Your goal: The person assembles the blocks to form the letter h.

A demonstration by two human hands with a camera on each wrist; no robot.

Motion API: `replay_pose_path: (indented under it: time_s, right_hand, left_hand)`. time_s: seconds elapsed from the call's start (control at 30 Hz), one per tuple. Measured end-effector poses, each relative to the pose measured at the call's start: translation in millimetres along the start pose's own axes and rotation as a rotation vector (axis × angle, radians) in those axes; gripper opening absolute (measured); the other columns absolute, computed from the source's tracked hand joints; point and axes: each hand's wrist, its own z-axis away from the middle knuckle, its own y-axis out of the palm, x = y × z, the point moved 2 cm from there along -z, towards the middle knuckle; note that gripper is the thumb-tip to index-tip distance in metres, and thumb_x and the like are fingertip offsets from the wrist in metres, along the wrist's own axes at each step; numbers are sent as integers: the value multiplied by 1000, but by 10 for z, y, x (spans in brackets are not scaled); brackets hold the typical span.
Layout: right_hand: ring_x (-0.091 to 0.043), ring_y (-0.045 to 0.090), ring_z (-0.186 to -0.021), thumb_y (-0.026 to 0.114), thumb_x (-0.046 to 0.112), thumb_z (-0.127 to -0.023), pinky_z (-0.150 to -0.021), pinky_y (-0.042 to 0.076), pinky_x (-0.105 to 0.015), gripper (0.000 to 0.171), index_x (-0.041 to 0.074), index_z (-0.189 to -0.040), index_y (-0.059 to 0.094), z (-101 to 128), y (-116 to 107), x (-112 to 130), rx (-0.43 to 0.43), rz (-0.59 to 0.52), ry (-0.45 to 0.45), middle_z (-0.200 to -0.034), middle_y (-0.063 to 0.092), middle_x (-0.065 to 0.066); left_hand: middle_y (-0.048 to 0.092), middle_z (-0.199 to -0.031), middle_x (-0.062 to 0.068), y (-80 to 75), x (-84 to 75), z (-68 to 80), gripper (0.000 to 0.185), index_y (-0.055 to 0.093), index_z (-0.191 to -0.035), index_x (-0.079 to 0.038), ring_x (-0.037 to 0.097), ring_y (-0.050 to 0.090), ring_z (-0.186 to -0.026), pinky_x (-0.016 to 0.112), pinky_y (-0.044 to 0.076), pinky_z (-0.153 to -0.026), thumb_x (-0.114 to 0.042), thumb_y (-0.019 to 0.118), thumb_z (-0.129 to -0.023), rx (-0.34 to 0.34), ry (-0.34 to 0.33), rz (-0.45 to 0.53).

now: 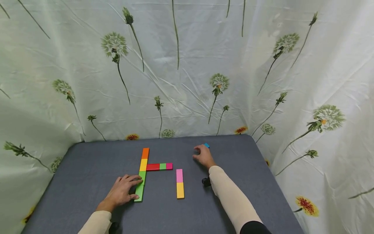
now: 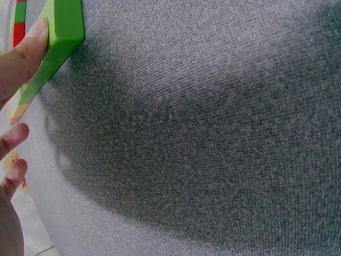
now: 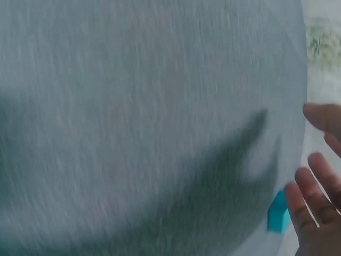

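My left hand point(image 1: 121, 190) rests at a column of flat blocks, its thumb touching the lower green block point(image 1: 139, 193) and its fingertips reaching the upper green block point(image 1: 142, 177). Above these, the column continues with a yellow block point(image 1: 143, 164) and an orange block point(image 1: 145, 153). In the left wrist view, the thumb point(image 2: 33, 47) lies against a green block's side. At the back right, my right hand point(image 1: 204, 156) hovers with loosely bent fingers, holding nothing. Just beyond it sits a blue block point(image 1: 206, 145), partly hidden behind the fingers in the right wrist view.
From the column a row runs rightward: a red block point(image 1: 153, 167), a small green block point(image 1: 162, 166) and a magenta block point(image 1: 169, 166). Apart from it, a pink block point(image 1: 179, 175) meets a yellow-orange block point(image 1: 180, 190). A flowered curtain point(image 1: 187, 65) surrounds the grey table point(image 1: 163, 217).
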Motion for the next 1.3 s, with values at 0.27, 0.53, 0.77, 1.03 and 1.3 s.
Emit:
replay_pose_path:
  time_s: [0.27, 0.53, 0.77, 1.03, 1.3]
  right_hand:
    - [-37, 48, -115, 72, 7, -85, -96, 41, -51, 34, 2, -118, 65, -98, -169, -238, -87, 4, 84, -121, 52, -19]
    - [-43, 42, -128, 66, 2, -88, -101, 37, -53, 38, 1, -126, 62, -171, -231, -363, 43, 134, 32, -138, 46, -22]
    - [-38, 52, -116, 65, 0, -88, -98, 41, -50, 28, -1, -116, 67, -206, -225, -398, 54, 156, 6, -123, 54, -21]
    - [-35, 54, -113, 67, 4, -88, -96, 42, -49, 27, 3, -115, 69, -152, -217, -399, 88, 146, 59, -120, 55, -19]
    - [-30, 57, -103, 70, 8, -86, -89, 46, -44, 27, 4, -112, 70, -80, -116, -288, 136, 112, -23, -112, 60, -14]
  left_hand:
    - [59, -127, 1, 13, 9, -7, 63, 68, -121, -16, 24, 52, -108, 48, 37, -86, -39, 86, -65, 29, -22, 3]
    - [59, -127, 1, 10, 1, -5, 63, 68, -122, -15, 25, 52, -111, 49, 38, -88, -38, 86, -66, 33, -16, 2]
    - [59, -126, 1, 3, 3, 2, 62, 68, -122, -15, 25, 52, -110, 49, 38, -88, -37, 85, -67, 24, -9, -1]
    - [59, -127, 0, 21, 0, 1, 63, 67, -123, -15, 24, 51, -110, 48, 38, -88, -38, 85, -67, 32, -22, 3]
    - [59, -126, 0, 0, 1, -1, 63, 68, -122, -15, 24, 51, -110, 50, 38, -89, -38, 85, -67, 33, -16, -9]
